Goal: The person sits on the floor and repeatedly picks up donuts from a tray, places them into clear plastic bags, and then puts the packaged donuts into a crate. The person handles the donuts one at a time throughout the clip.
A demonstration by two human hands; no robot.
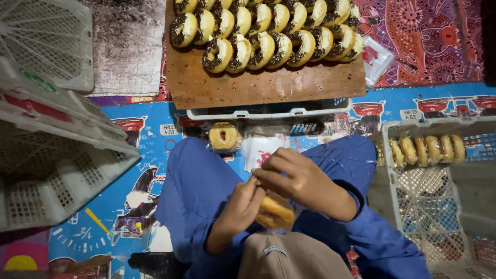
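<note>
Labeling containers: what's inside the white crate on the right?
The white crate holds a row of wrapped donuts along its far wall; the rest shows bare lattice floor. Its near corner runs out of frame, unseen.

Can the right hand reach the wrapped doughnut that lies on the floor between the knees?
Probably yes, but not freely: the right hand is busy with the doughnut that both hands hold. Nothing lies between it and the wrapped doughnut.

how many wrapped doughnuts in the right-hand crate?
5 show, standing on edge in one row along the far side of the white crate: at and. Plastic glare and the crate rim may hide more.
</note>
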